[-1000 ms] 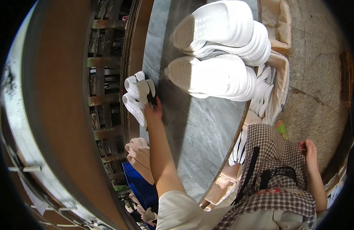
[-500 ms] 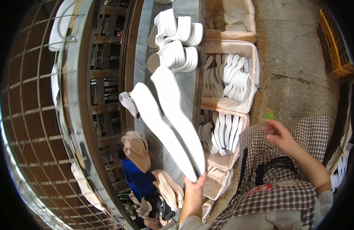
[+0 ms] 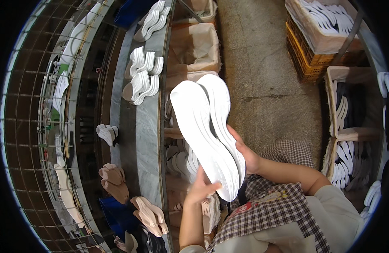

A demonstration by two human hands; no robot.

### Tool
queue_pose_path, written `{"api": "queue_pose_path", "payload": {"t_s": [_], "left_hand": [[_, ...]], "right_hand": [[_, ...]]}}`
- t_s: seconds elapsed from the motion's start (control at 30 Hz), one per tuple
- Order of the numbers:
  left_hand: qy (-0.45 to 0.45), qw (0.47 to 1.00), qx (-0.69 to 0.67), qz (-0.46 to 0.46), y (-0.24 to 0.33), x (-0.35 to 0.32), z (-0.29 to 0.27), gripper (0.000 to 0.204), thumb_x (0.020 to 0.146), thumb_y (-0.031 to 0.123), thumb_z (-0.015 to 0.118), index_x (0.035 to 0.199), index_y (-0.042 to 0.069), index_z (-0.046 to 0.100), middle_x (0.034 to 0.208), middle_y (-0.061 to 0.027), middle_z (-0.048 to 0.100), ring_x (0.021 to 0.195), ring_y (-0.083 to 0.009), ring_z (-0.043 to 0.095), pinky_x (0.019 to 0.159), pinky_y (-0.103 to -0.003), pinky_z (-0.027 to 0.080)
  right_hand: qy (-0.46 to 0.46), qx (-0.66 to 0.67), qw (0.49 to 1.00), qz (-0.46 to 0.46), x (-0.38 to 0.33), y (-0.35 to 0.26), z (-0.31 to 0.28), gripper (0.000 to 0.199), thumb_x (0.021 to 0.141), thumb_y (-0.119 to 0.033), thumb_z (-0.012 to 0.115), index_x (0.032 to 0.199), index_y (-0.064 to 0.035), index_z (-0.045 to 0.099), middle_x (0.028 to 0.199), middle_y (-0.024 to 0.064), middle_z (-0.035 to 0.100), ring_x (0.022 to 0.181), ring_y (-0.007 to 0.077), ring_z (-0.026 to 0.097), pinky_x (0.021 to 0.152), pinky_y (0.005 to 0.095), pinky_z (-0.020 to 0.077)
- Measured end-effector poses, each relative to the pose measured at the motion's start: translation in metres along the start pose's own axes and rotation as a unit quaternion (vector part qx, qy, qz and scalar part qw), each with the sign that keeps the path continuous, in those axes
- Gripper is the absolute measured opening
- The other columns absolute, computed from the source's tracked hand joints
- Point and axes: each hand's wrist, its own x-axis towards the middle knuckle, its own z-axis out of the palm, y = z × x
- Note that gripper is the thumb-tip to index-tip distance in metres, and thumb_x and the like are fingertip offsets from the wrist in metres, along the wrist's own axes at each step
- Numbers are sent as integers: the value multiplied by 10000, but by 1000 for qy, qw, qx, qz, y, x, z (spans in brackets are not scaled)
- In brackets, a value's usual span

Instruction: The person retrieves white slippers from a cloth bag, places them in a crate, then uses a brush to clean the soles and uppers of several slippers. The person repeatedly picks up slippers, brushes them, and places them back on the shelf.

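Note:
Two stacks of white shoe soles are held side by side in front of my body, to the right of the grey bench. My left hand grips their near end from the left, with its thumb on top. My right hand is closed round the right side of the soles, with its fingers partly hidden along the edge. More white soles stand in wavy stacks on the grey bench. Small white perforated pieces lie at its left edge.
Beige soles and further beige stacks sit near a blue bin. Cloth-lined baskets line the bench's right side. Across the aisle stand orange crates and a sole-filled basket. Wire mesh runs along the left.
The white soles have come off the bench and moved right, in front of my body. My right hand, free before, now grips them too. The view has shifted right.

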Motion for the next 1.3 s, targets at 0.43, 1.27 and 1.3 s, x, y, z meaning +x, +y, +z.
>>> {"api": "queue_pose_path", "payload": {"t_s": [0.43,1.27,1.3], "left_hand": [[73,947,-275,-148,-39,25,-35,441,988,315,403,1243,-36,484,1083,-172,629,901,-267,658,724,-358,563],[61,948,-301,83,-58,2,-41,355,949,176,511,1260,13,458,1164,-132,583,1028,-234,605,864,-351,531],[33,946,-306,97,-53,2,-43,385,957,112,477,1320,28,379,1237,-125,534,1090,-243,570,909,-366,502]], "right_hand": [[161,-13,906,392,-6,14,34,860,820,-771,248,1451,-188,210,1458,151,224,1279,391,275,939,696,230],[22,-109,976,187,-31,18,50,585,924,-187,434,1439,-4,225,1444,155,298,1322,235,314,1088,350,257],[-1,-145,975,171,-32,16,51,582,922,-167,436,1439,-1,226,1444,154,297,1321,238,314,1090,357,252]]}}
